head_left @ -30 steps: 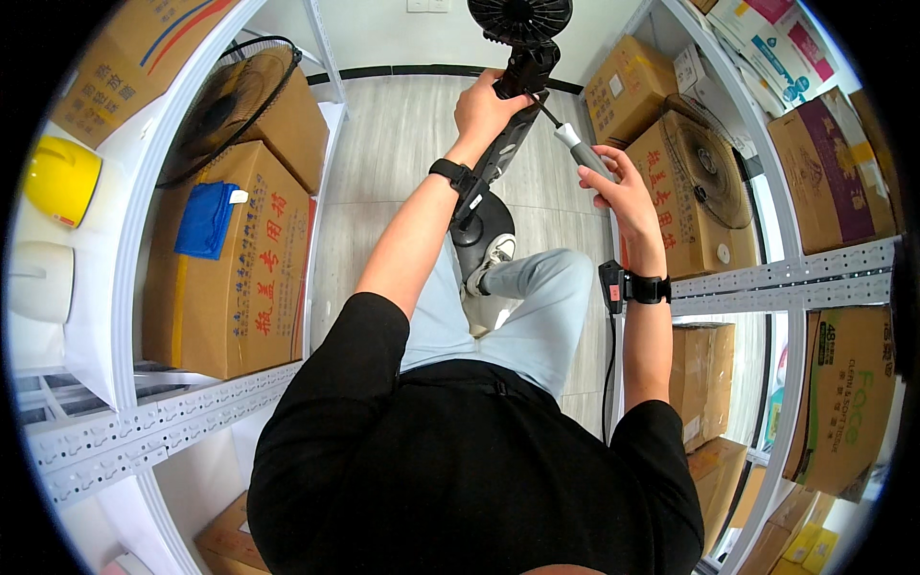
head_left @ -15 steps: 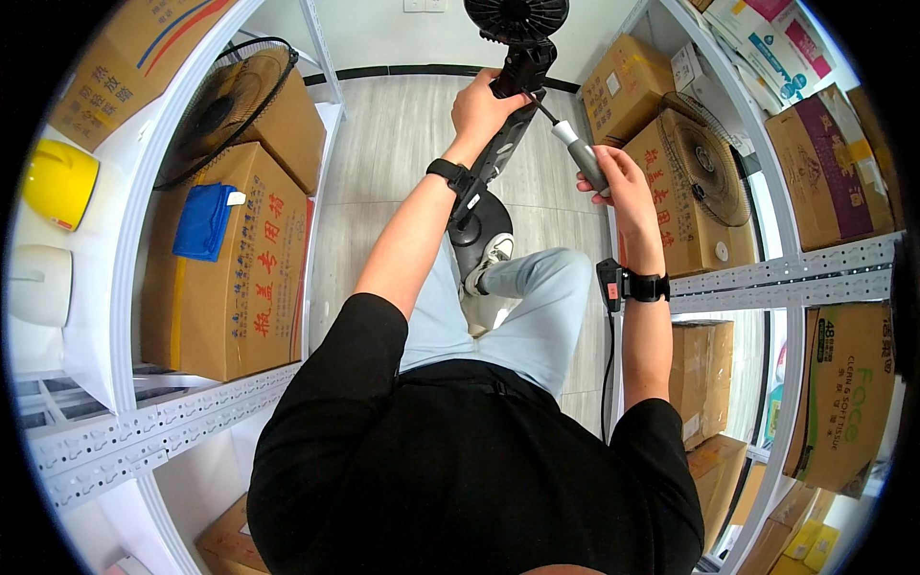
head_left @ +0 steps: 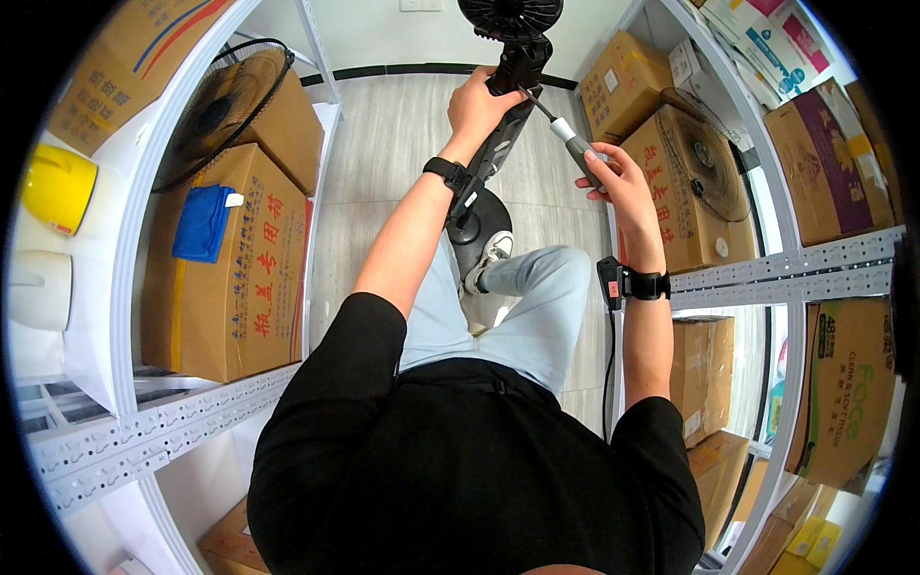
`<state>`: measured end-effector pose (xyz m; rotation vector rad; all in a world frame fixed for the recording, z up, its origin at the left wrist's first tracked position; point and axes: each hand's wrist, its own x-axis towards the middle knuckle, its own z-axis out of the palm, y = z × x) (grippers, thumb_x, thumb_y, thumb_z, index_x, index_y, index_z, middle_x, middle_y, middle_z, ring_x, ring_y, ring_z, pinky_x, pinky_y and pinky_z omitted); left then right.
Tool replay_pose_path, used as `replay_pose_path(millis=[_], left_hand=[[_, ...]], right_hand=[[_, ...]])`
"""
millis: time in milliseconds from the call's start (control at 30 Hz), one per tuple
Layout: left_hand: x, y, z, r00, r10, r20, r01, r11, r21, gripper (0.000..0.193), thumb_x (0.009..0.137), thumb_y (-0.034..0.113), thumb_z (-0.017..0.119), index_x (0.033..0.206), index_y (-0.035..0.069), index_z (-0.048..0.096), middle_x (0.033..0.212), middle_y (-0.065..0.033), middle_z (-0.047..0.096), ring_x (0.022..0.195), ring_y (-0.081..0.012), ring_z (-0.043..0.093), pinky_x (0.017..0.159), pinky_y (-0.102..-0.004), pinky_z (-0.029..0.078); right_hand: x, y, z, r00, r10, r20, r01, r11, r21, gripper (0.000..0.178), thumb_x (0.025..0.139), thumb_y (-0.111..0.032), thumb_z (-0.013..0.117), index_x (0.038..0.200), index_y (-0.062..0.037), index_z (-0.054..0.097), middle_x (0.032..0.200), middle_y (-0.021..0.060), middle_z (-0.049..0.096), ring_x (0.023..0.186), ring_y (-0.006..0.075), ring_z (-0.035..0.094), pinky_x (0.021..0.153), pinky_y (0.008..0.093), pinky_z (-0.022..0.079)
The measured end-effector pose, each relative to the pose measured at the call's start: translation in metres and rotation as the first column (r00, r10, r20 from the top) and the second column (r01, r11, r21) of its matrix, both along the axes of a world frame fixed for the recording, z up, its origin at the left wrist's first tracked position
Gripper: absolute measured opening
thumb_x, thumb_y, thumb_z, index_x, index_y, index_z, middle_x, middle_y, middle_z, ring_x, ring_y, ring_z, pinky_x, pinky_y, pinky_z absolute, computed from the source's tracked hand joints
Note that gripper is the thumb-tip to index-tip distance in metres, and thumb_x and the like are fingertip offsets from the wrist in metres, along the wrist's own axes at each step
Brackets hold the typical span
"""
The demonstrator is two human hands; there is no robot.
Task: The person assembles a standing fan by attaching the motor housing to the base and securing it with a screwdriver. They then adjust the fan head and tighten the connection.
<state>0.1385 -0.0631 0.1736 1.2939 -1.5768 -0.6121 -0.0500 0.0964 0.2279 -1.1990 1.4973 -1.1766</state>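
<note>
A black pedestal fan (head_left: 522, 62), its motor head bare of any guard, stands upright before me on a round black base (head_left: 482, 218). Just below the head, my left hand (head_left: 476, 110) is closed round the upper part of its stand. My right hand (head_left: 618, 182) grips a screwdriver (head_left: 572, 139) with a grey and white handle. The thin shaft slants up to the left, and its tip meets the stand beside my left fingers. Whether it sits in a screw is too small to tell.
Shelving flanks me on both sides. On the left are a cardboard box (head_left: 240, 278) with a blue cloth (head_left: 201, 222), a wire fan guard (head_left: 218, 110) and a yellow mug (head_left: 59, 189). Another fan guard (head_left: 707, 158) leans on boxes at right. My shoe (head_left: 496, 249) is beside the base.
The fan head and my left hand have shifted very slightly left. The screwdriver has moved a little up and left, its tip still at the stand, and my right fingers have shifted on the handle.
</note>
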Motion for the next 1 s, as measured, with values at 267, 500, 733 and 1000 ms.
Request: replay_pose_path(millis=[267,500,733,1000], left_hand=[[-0.003,0.003,0.004,1.0,-0.016,0.007,0.016,0.999,0.05,0.063,0.063,0.047,0.079,0.112,0.01,0.062,0.097,-0.0094,0.07,0.09,-0.0269,0.067,0.077,-0.0355,0.052],[0.002,-0.002,-0.004,1.0,-0.008,0.025,0.009,0.999,-0.045,0.067,0.063,0.051,0.078,0.113,0.009,0.063,0.092,-0.0098,0.07,0.084,-0.0251,0.068,0.072,-0.0341,0.052],[-0.001,0.002,-0.015,0.999,-0.018,-0.03,0.012,0.986,-0.164,0.067,0.065,0.05,0.078,0.114,0.009,0.062,0.077,-0.0041,0.065,0.07,-0.0165,0.063,0.063,-0.0294,0.049],[0.04,0.013,-0.195,0.322,0.134,-0.937,0.653,0.685,0.322,0.027,0.089,0.013,0.058,0.108,-0.004,0.05,0.074,-0.0054,0.052,0.06,-0.013,0.047,0.05,-0.0249,0.038]], right_hand=[[-0.005,-0.006,-0.011,0.979,-0.015,-0.203,0.004,0.998,-0.058,0.046,0.084,-0.028,0.07,0.118,-0.0001,0.058,0.082,0.0047,0.064,0.068,0.008,0.063,0.051,0.0208,0.042],[0.006,0.002,-0.012,0.95,-0.104,-0.293,0.066,0.988,-0.136,0.041,0.083,-0.028,0.07,0.113,-0.0019,0.063,0.074,0.0035,0.065,0.061,0.0062,0.06,0.049,0.0217,0.041],[-0.002,0.02,-0.03,0.976,-0.184,-0.114,0.155,0.962,-0.224,0.035,0.084,-0.022,0.069,0.112,-0.0016,0.062,0.082,0.0045,0.065,0.064,0.0067,0.057,0.051,0.0203,0.041],[-0.017,0.055,-0.15,0.912,-0.182,0.368,0.195,0.981,0.002,0.028,0.09,-0.019,0.061,0.111,-0.0003,0.058,0.086,0.0069,0.066,0.057,0.0052,0.049,0.048,0.0194,0.035]])
